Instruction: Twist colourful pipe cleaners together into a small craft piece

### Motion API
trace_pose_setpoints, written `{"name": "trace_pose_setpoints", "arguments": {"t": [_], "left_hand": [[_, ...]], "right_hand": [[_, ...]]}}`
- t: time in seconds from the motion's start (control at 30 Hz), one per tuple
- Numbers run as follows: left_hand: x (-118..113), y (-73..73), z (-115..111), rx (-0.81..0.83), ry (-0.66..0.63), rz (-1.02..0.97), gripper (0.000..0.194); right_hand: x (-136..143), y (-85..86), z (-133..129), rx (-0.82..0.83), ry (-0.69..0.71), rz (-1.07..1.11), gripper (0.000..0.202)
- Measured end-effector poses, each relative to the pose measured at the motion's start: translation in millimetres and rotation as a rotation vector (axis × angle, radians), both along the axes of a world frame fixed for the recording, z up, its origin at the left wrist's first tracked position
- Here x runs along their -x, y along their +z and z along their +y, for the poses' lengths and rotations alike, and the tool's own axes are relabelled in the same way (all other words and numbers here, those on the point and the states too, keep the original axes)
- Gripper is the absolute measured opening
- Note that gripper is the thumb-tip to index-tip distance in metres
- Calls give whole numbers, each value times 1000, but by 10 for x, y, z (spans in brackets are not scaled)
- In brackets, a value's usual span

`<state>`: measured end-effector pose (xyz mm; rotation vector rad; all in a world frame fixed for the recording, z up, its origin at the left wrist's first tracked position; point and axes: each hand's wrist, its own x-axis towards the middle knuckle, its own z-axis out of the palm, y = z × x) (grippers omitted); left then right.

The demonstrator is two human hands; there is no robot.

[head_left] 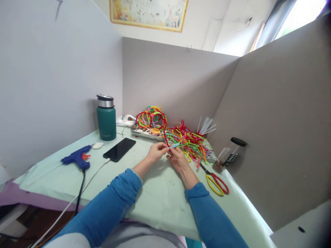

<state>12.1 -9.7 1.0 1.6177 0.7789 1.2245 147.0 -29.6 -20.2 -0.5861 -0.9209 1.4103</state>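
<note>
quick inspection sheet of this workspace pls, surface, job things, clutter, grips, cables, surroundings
surface: pale green cloth, with small dark specks
job's things: blue piece and red stem at the fingertips; stem pile beyond
clutter: glue gun, phone and bottle on the left; tray behind; scissors and jar on the right
grips: left grip and right grip together, fingers closed about the blue piece
cables: white cable from the phone, black cable from the glue gun, both over the edge
surroundings: grey panels on three sides
</note>
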Motion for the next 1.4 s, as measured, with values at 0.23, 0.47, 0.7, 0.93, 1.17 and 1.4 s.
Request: {"name": "trace_pose_setpoints", "arguments": {"t": [0.23, 0.47, 0.7, 0.93, 1.17, 1.4], "left_hand": [[15, -41, 56, 36, 34, -7, 36], [24, -32, 60, 55, 40, -4, 36], [30, -31, 72, 66, 63, 12, 33], [24, -42, 76, 48, 97, 23, 32], [-3, -37, 55, -52, 162, 48, 28], [-13, -89, 97, -49, 197, 68, 28]], "right_hand": [[18, 12, -18, -34, 13, -52, 19], [29, -19, 14, -25, -65, -84, 20], [56, -34, 30, -13, -131, -125, 19], [70, -36, 23, 60, -68, -93, 23], [37, -53, 53, 61, -50, -56, 21], [48, -30, 29, 53, -53, -42, 20]]}}
